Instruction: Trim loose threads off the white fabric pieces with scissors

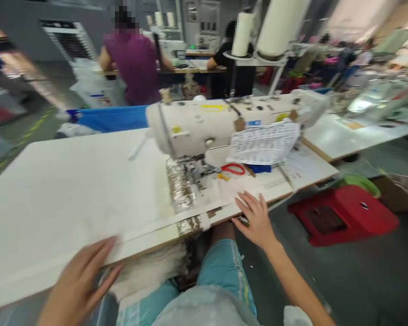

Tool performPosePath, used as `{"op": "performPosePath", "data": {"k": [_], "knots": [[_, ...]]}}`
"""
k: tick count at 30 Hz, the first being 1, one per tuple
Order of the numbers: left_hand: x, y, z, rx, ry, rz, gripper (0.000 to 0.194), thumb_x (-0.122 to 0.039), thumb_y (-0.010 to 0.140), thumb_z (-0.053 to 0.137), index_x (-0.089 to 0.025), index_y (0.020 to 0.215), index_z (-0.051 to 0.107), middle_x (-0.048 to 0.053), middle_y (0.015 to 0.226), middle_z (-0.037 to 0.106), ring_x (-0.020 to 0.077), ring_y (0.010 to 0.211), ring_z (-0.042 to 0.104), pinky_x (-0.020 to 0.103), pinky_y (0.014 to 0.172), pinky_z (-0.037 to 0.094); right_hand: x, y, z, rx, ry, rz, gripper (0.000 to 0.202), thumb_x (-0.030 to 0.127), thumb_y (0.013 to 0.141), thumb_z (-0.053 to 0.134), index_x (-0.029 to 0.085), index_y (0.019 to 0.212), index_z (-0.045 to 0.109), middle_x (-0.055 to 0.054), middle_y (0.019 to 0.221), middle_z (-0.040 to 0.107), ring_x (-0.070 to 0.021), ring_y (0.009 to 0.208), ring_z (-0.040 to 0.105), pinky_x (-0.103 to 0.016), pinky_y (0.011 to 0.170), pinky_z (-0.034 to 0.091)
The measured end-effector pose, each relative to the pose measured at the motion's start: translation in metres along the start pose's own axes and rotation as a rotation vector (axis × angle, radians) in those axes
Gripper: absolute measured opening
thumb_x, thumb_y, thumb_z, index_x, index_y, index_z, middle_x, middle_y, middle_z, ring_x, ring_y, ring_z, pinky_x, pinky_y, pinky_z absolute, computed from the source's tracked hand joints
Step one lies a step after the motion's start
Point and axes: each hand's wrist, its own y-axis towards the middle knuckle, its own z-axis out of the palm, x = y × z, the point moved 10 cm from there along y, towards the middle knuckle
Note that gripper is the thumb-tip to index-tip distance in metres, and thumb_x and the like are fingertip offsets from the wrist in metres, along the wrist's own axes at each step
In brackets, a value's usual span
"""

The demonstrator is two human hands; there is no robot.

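Your single head-worn camera looks forward and down from a seated position, close over the table [54, 181] edge. It is tilted, so the table slopes up toward 2 o'clock. The sewing machine [204, 122] sits near, at 12 o'clock; the workshop recedes beyond. No second view overlaps it.

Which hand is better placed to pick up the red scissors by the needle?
Right, probably. The right hand lies flat on the table edge just in front of the red scissors. The left hand sits far off at the near edge, on white fabric.
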Motion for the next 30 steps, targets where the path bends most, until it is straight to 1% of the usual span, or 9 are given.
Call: {"op": "performPosePath", "data": {"k": [3,5,9,13,16,19,22,25,30], "knots": [[-0.001,-0.029,-0.014,-0.038,0.085,0.023,0.020,-0.028,0.100,0.054,-0.025,0.116,0.064,0.008,0.099,0.069,0.0240,0.086,0.065,0.036,0.076,0.053,0.008,-0.007,-0.010,-0.058,0.014,-0.035,0.023,0.021,0.097,0.055,0.021,0.119,0.063,-0.008,0.103,0.066,-0.0231,0.102,0.059,-0.050,0.106,0.039],[0.004,-0.047,-0.021,-0.083,0.103,-0.013,0.019,-0.016,0.096,0.055,-0.024,0.110,0.065,0.006,0.093,0.070,0.0216,0.082,0.066,0.032,0.075,0.052,0.021,-0.016,-0.010,-0.071,0.056,-0.062,0.021,0.012,0.095,0.054,0.021,0.112,0.064,-0.006,0.096,0.064,-0.0212,0.094,0.059,-0.042,0.092,0.045],[0.042,-0.103,-0.025,-0.187,0.201,-0.221,0.013,-0.017,0.093,0.057,-0.022,0.102,0.066,0.007,0.092,0.074,0.0230,0.085,0.070,0.034,0.081,0.054,0.069,-0.039,0.023,-0.001,0.219,-0.102,0.023,0.010,0.095,0.052,0.019,0.111,0.064,-0.006,0.096,0.064,-0.0200,0.089,0.058,-0.036,0.080,0.045],[0.100,-0.174,0.013,-0.058,0.213,-0.553,0.028,-0.036,0.094,0.045,-0.020,0.097,0.068,0.012,0.091,0.077,0.0297,0.089,0.072,0.041,0.084,0.057,0.119,-0.065,0.095,0.261,0.337,-0.095,0.020,0.013,0.094,0.051,0.020,0.104,0.068,-0.006,0.091,0.067,-0.0210,0.085,0.059,-0.036,0.077,0.046],[0.114,-0.220,0.055,0.097,0.043,-0.796,0.042,-0.049,0.086,0.042,-0.019,0.098,0.069,0.016,0.099,0.077,0.0333,0.094,0.073,0.043,0.083,0.059,0.148,-0.088,0.143,0.537,0.462,-0.108,0.015,0.020,0.091,0.059,0.022,0.102,0.069,-0.006,0.097,0.070,-0.0239,0.093,0.061,-0.042,0.088,0.049],[0.092,-0.259,0.096,0.255,-0.223,-1.099,0.051,-0.063,0.083,0.043,-0.021,0.087,0.070,0.014,0.094,0.077,0.0341,0.085,0.074,0.041,0.075,0.060,0.156,-0.090,0.176,0.657,0.611,0.032,0.024,0.025,0.093,0.058,0.022,0.115,0.067,-0.010,0.114,0.070,-0.0275,0.107,0.063,-0.047,0.096,0.050],[0.044,-0.276,0.129,0.354,-0.539,-1.256,0.059,-0.073,0.086,0.040,-0.023,0.082,0.072,0.012,0.093,0.078,0.0355,0.094,0.074,0.042,0.082,0.060,0.177,-0.076,0.211,0.721,0.729,0.089,0.039,0.029,0.095,0.056,0.024,0.133,0.060,-0.011,0.134,0.065,-0.0280,0.125,0.059,-0.047,0.105,0.048],[0.014,-0.273,0.139,0.274,-0.682,-1.278,0.063,-0.074,0.088,0.039,-0.022,0.100,0.073,0.013,0.119,0.073,0.0354,0.119,0.065,0.045,0.105,0.051,0.207,-0.058,0.248,0.800,0.774,0.060,0.052,0.037,0.093,0.061,0.030,0.143,0.052,-0.006,0.141,0.062,-0.0261,0.132,0.054,-0.045,0.111,0.044],[0.009,-0.265,0.146,0.232,-0.748,-1.358,0.074,-0.080,0.085,0.033,-0.017,0.104,0.066,0.017,0.124,0.068,0.0337,0.126,0.058,0.045,0.115,0.041,0.228,-0.045,0.286,0.966,0.774,0.051,0.054,0.048,0.088,0.066,0.030,0.139,0.058,-0.007,0.137,0.065,-0.0277,0.131,0.056,-0.042,0.111,0.044]]}}
